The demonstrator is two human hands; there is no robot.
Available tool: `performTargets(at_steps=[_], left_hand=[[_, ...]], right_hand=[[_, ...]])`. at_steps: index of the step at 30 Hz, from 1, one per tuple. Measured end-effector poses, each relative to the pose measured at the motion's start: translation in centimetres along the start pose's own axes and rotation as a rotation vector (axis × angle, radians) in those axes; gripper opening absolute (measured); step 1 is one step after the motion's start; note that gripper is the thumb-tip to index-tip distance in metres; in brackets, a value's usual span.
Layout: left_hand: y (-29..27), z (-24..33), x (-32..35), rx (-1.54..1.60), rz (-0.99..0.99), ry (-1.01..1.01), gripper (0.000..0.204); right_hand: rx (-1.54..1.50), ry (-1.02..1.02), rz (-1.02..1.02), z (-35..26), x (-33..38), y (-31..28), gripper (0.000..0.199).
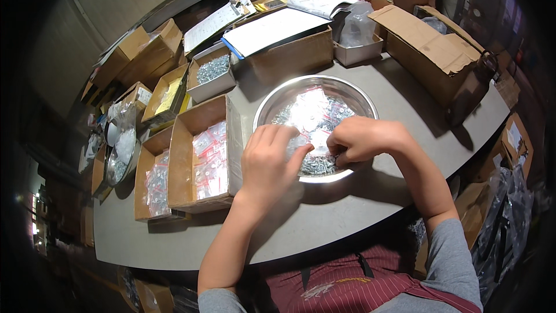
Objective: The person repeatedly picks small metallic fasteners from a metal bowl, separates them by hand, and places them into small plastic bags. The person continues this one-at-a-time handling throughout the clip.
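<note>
A shiny metal bowl (372,104) stands on the table in front of me, with loose screws (317,166) and small transparent zip bags (313,104) inside. My left hand (267,159) is over the bowl's left rim, thumb and fingers closed on a small zip bag (297,142). Inside the bowl's right side, my right hand (362,140) has its fingers curled in a pinch, low over the screws. Whatever lies between those fingertips is hidden. Left of the bowl, a cardboard box (233,145) holds several filled zip bags with red seal lines (209,159).
Another box of filled bags (156,185) stands farther left. Behind are a white tray of small metal parts (213,71), a carton (289,52) under a clipboard (275,30), and a tray with a plastic bag (357,26). A large open carton (428,52) occupies the right back.
</note>
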State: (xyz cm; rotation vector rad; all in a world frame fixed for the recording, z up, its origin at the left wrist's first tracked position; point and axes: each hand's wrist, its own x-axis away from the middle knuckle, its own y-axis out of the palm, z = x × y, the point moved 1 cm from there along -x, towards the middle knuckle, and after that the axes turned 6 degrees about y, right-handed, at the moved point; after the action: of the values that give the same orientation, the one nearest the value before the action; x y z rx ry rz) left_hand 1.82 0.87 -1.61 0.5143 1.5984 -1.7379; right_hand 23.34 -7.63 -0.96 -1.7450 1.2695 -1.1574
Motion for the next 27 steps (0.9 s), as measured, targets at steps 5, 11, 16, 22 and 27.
performTargets(at_steps=[5,11,16,22,27], left_hand=[[-0.1,0.0,0.1,0.019,-0.008,-0.022,0.028],[-0.2,0.3,0.2,0.067,-0.029,-0.064,0.029],[-0.1,0.3,0.2,0.108,-0.047,-0.074,0.028],[0.3,0.6,0.5,0.266,-0.079,-0.095,0.031],[0.2,0.9,0.3,0.379,-0.097,-0.124,0.033]], right_hand=[[-0.258,-0.071,0.197,0.9,-0.4,-1.0,0.016],[-0.503,-0.022,0.003,1.1,0.5,-3.0,0.015],[-0.668,-0.078,-0.044,1.3,0.8,-3.1,0.016],[-0.909,-0.186,-0.045,-0.2,0.9,-3.2,0.018],[-0.811,-0.255,0.209,-1.6,1.6,-2.9,0.030]])
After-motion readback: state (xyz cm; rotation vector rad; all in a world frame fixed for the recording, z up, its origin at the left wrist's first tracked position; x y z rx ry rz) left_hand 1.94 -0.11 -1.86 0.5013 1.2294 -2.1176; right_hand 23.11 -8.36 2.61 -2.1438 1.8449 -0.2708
